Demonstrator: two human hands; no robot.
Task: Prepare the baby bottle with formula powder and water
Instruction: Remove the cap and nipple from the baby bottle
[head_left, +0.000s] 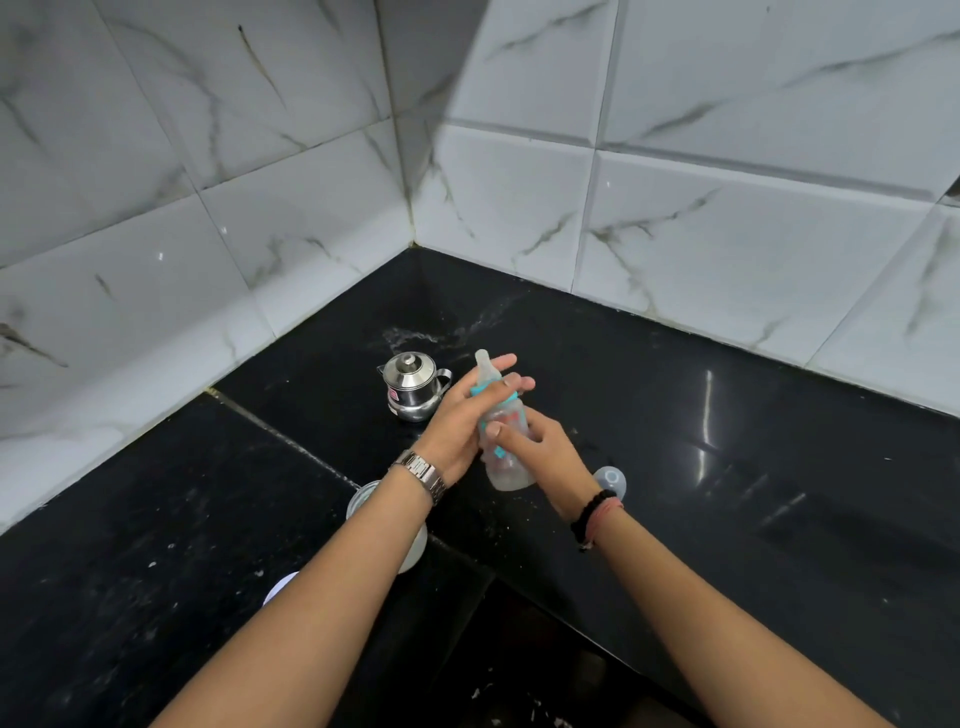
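Both my forearms come in from the bottom edge, cut off at the elbows, and between them I've got the baby bottle (506, 447) up off the black countertop (727, 467). Its long axis runs mostly upright but tipped a bit, nipple end pointing up and away from me toward the tiled corner, base down toward me. It's clear plastic with a teal collar and a soft translucent nipple on top; there's some print on the body but too smudgy to read, and I honestly can't tell what's inside. My left hand (467, 415) lies flat along its left side near the collar with fingers straight, and my right hand (540, 447) has its fingers and thumb curled round the lower body, so that's where the actual grip is. Just behind my left hand sits a small shiny steel pot (413, 389) with a knobbed lid and spout. Under my left forearm there's a pale round container (363, 501), mostly hidden, plus a white round thing (278, 587) I can't make out. A clear domed cap (612, 480) peeks out by my right wrist. Counter's glossy, speckled with white bits; walls are marbled white tile.
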